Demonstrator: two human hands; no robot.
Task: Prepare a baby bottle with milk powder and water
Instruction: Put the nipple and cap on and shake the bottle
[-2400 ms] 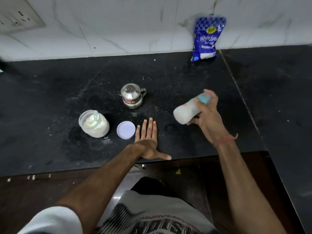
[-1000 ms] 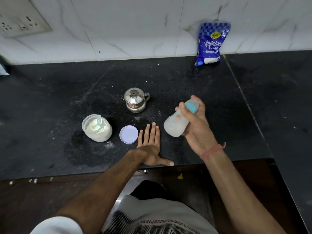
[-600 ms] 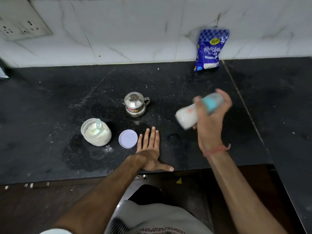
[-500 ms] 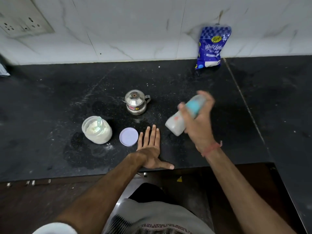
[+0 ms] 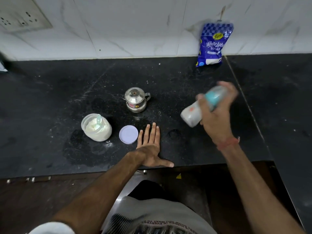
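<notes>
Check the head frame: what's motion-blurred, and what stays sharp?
Head view: the right hand and the baby bottle it grips are smeared by motion blur; the left hand flat on the counter, the powder jar, lid and steel pot are sharp; wide-angle bending shows at the edges.

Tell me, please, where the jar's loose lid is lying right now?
In the head view, the lilac lid lies flat on the black counter, between the milk powder jar and the left hand.
</notes>
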